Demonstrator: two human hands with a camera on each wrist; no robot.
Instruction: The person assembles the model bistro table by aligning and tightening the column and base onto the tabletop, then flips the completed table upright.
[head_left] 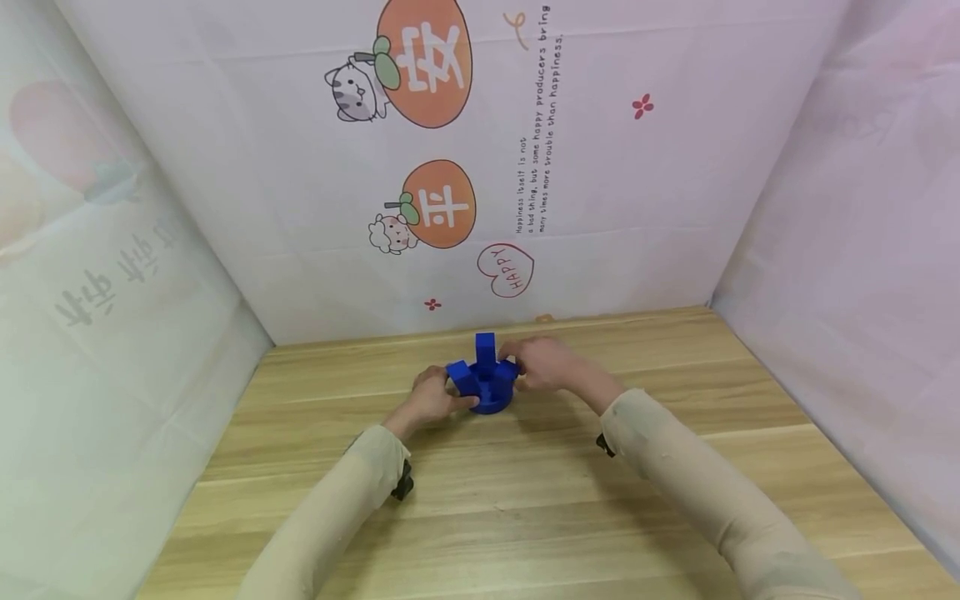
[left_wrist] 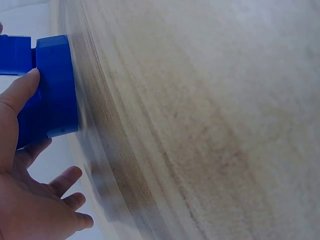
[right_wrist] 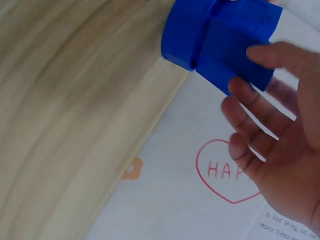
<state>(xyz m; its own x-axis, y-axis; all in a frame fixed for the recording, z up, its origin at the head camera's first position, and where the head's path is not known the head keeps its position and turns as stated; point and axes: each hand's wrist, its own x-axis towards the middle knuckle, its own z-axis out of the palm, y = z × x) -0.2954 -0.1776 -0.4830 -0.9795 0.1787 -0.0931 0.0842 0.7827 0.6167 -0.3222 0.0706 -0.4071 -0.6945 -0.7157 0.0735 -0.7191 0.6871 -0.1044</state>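
A blue plastic piece stands near the back of the wooden table, with a round base [head_left: 491, 407] and several rectangular blocks rising from its ring. My left hand [head_left: 431, 396] holds its left side. In the left wrist view, the left thumb [left_wrist: 25, 90] lies along the blue side just behind the base rim, and one finger reaches underneath; the other fingers are spread. On the far side, my right hand [head_left: 546, 364] pinches the right block [right_wrist: 232, 52]. The right thumb [right_wrist: 272, 55] presses the block's flat face in the right wrist view, with fingertips at its lower edge.
The wooden table [head_left: 495, 508] meets a white printed cloth wall [head_left: 600, 183] close behind the blue piece. More white cloth hangs at the left [head_left: 97, 350] and right [head_left: 862, 275]. Beige sleeves cover both arms, and a dark device [head_left: 402, 482] sits at the left wrist.
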